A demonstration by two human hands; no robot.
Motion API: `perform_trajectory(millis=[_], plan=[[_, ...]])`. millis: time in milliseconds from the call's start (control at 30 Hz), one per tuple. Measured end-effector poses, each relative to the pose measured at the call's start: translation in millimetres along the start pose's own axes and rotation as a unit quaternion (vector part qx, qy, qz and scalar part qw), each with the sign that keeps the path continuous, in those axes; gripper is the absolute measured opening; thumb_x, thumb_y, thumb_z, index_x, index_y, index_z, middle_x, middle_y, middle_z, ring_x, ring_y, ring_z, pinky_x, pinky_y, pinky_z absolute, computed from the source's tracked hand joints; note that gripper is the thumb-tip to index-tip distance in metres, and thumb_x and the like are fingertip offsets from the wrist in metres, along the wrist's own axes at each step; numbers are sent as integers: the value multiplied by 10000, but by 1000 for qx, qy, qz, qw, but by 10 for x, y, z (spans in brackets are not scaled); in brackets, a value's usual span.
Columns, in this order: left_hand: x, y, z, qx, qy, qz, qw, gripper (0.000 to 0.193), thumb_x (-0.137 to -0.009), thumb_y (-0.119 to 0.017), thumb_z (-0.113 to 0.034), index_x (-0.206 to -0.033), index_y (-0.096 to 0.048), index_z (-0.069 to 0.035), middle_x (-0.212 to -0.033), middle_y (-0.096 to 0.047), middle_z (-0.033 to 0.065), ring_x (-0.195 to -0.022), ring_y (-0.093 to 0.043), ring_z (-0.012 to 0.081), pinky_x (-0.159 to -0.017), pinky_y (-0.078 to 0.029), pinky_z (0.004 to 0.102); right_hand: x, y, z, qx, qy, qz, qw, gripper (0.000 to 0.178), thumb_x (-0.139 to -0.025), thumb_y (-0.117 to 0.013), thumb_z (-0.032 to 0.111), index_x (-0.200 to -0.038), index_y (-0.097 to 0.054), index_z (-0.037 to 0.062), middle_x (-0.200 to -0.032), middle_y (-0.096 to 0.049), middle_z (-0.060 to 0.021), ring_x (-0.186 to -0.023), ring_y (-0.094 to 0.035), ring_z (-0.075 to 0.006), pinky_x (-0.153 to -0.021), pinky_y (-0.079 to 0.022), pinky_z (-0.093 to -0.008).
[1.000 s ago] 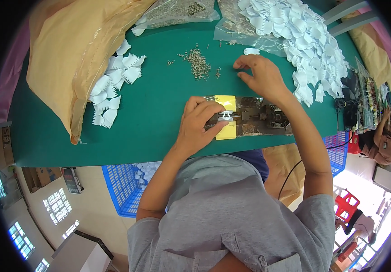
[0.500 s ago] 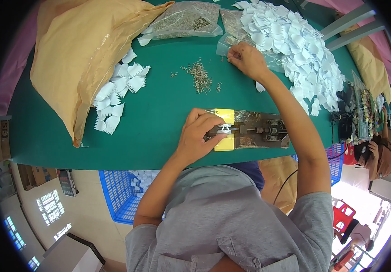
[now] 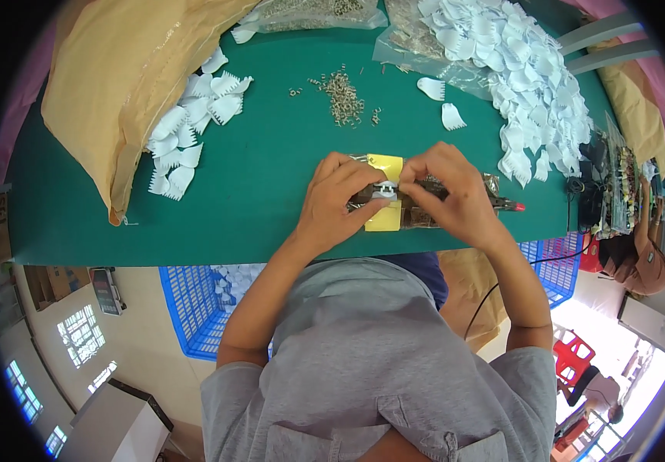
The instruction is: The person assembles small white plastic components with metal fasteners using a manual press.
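Note:
My left hand (image 3: 331, 196) pinches a small white plastic piece (image 3: 384, 190) on a dark metal fixture (image 3: 417, 218), between two yellow pads (image 3: 383, 222). Right up against it, my right hand (image 3: 452, 189) is closed over the fixture, thumb and fingers pressed together; whatever sits between them is hidden. A dark rod with a red tip (image 3: 517, 206) sticks out to the right of that hand. Small metal clips or springs (image 3: 345, 100) lie in a loose pile beyond the fixture. Two white toothed pieces (image 3: 452, 117) lie apart from the large heap (image 3: 537, 96) at right.
A brown sack (image 3: 109, 100) stands at left beside more white toothed pieces (image 3: 186, 150). Clear bags of metal bits (image 3: 317, 14) lie at the far edge. Blue baskets (image 3: 190, 308) stand below the green table (image 3: 263, 208). People are in the right background.
My right hand has come back from near the far clear bag to the fixture, beside my left hand. The red-tipped rod now shows at the fixture's right. My left hand keeps its pinch.

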State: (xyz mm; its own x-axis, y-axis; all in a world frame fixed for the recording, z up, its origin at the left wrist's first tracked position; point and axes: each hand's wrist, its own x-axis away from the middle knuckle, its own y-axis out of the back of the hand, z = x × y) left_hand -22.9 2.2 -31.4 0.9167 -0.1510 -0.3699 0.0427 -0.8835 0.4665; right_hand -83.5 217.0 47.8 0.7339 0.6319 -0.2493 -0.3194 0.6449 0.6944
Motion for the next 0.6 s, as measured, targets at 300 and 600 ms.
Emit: perform_trajectory(millis=[300, 600], plan=[[6, -41, -8, 13, 17, -4, 1000, 341, -784, -871, -175, -1088, -743, -88, -1067, -719, 56, -1041, -606, 266, -902, -500, 383, 145, -93, 39, 70, 43, -27, 996, 154, -822, -775, 19, -941, -697, 78, -868, -682, -51, -827, -608, -254, -740, -471, -374], [-3, -52, -14, 19, 7, -23, 1000, 294, -789, -872, -121, -1045, -731, -86, -1056, -725, 54, -1029, -609, 259, -885, -499, 368, 831, 405, -360, 127, -191, -240, 943, 141, -933, -735, 6, -1074, -745, -2, -959, -730, -58, -848, -663, -134, -778, -519, -268]])
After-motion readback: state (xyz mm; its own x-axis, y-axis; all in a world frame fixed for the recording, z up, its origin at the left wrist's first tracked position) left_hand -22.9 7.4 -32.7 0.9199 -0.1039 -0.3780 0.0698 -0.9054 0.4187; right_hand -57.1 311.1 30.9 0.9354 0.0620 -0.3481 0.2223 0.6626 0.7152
